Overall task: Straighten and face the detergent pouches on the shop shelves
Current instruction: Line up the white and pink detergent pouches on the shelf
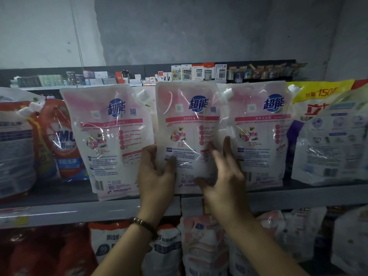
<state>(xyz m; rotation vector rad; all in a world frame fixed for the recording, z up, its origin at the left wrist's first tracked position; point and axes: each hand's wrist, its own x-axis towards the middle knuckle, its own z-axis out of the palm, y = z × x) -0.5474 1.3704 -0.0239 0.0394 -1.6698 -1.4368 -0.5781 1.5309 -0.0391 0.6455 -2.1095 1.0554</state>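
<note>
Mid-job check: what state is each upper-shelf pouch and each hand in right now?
left pink pouch: standing, tilted.
middle pink pouch: upright, held near its bottom.
right pink pouch: upright.
OMO pouch: standing, partly hidden behind the left pink pouch.
left hand: grips the middle pink pouch's left edge.
right hand: fingers straight, pressing that pouch's front.

Small print on the middle pouch (187,120) is just a blur, can't read any of it. Its lower left edge sits behind the left hand (157,172), and the lower right part is under the right hand (223,176). The blue pouch (14,144) at far left gets chopped by the frame edge. So does the white pouch (338,144) on the right, which also hides the right side of the yellow-topped pouch (310,104). The boxed stuff (199,73) way at the back is too tiny to identify. The lower-shelf pouches (199,246) are dark, smeary and cut off at the bottom.
</note>
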